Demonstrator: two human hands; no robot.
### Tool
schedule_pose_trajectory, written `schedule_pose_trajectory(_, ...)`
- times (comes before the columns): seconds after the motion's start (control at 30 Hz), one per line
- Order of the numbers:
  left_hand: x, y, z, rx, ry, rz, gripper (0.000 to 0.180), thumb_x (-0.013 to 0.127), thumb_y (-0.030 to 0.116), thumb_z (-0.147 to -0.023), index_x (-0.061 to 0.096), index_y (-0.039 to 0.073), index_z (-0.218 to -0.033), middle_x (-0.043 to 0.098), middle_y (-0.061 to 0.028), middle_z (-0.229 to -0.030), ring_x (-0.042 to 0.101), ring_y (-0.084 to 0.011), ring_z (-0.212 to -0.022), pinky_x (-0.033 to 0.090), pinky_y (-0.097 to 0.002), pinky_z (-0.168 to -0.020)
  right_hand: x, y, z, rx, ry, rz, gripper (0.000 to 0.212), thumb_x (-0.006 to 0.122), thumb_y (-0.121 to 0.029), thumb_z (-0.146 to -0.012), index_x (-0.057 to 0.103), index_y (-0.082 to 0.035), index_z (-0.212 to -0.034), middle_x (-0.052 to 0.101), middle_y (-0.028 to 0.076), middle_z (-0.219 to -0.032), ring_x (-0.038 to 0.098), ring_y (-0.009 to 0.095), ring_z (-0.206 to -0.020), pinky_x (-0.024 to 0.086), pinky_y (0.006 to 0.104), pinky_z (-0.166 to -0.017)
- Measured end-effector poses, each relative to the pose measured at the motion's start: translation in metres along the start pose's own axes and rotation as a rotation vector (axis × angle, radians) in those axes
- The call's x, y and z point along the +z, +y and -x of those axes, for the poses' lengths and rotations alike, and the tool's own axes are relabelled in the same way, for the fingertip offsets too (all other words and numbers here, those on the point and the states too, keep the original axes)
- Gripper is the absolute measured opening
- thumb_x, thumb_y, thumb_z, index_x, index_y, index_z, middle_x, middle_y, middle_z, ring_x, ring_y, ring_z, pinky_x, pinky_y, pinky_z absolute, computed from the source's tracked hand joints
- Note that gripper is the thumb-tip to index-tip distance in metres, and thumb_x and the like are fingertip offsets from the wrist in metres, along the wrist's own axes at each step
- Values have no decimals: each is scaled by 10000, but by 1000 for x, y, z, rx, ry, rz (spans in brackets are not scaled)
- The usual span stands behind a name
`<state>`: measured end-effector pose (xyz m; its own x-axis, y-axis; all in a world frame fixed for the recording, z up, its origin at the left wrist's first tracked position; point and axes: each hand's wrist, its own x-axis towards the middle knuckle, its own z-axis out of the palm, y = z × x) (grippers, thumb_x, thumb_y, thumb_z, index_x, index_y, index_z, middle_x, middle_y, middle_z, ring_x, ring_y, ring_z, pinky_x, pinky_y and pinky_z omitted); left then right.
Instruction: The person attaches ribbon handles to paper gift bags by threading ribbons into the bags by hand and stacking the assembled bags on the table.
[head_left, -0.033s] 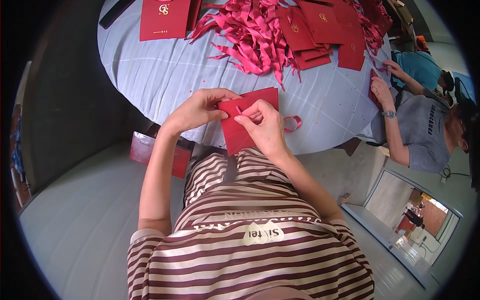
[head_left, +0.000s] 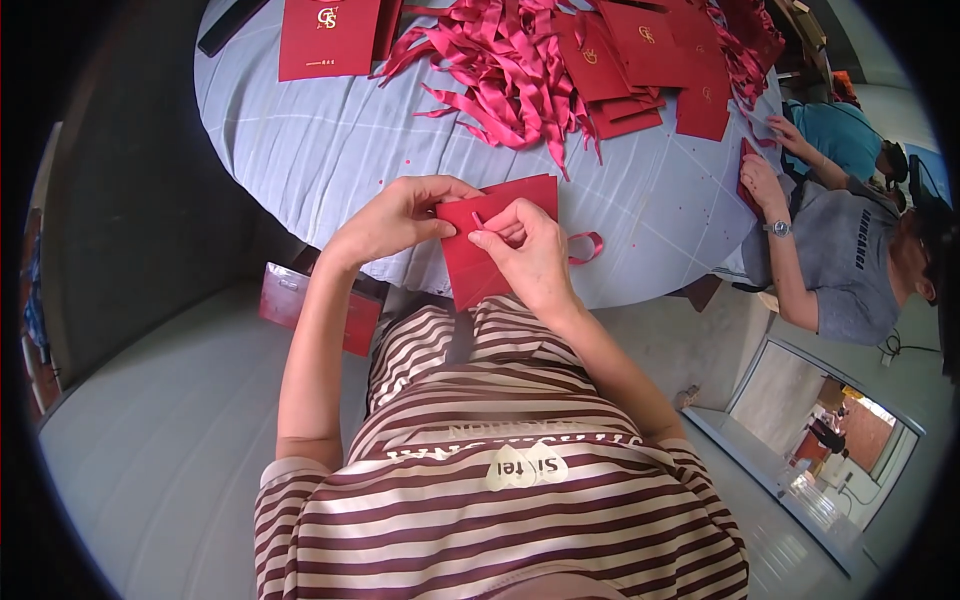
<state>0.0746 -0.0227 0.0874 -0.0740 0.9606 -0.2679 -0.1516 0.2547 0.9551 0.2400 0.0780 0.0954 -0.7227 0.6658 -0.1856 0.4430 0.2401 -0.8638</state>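
A: Quick, what are your hands on?

B: Your left hand (head_left: pixel 392 222) pinches the upper left edge of the flat red paper bag (head_left: pixel 482 262), grasping it. Your right hand (head_left: pixel 528 255) lies on the bag's face, fingertips (head_left: pixel 478 238) pinching a thin red satin ribbon (head_left: pixel 590 246) that loops out just beside the wrist.

A: Where's the bag?

B: At the near edge of the round desk (head_left: pixel 330 140) with the pale blue cloth, lower part hanging over towards your striped shirt.

A: Anything else?

B: A heap of red ribbons (head_left: pixel 505 65) mid-desk, a stack of red bags (head_left: pixel 635 60) behind it, and another person's hand (head_left: pixel 762 182) at the right rim.
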Motion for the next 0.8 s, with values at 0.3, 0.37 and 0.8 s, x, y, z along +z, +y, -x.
schedule_pose_trajectory(0.3, -2, -4, -2, -16, -22, 53, 358, 569, -111, -813, 572, -23, -1160, 632, -58, -1062, 570, -107, -979, 455, -264, -883, -7, 2, 2, 99, -39, -74, 149, 733, -79, -777, 625, 2, -838, 648, 37, -731, 578, 63, -651, 476, 211, -613)
schedule_pose_trajectory(0.37, -3, -4, -3, -29, -22, 56, 352, 567, -107, -816, 573, -24, -1158, 634, -59, -1057, 571, -107, -976, 455, -263, -879, -10, 7, 2, 103, -40, -117, 141, 727, -75, -783, 627, 2, -847, 648, 35, -728, 578, 59, -652, 473, 206, -612)
schedule_pose_trajectory(0.8, -4, -9, -1, 3, -31, 69, 320, 540, -98, -838, 576, -31, -1149, 642, -58, -1037, 582, -100, -957, 456, -249, -865, -1, 3, 8, 31, -24, -72, 125, 722, -65, -779, 640, 11, -836, 647, 47, -744, 583, 74, -670, 474, 220, -641)
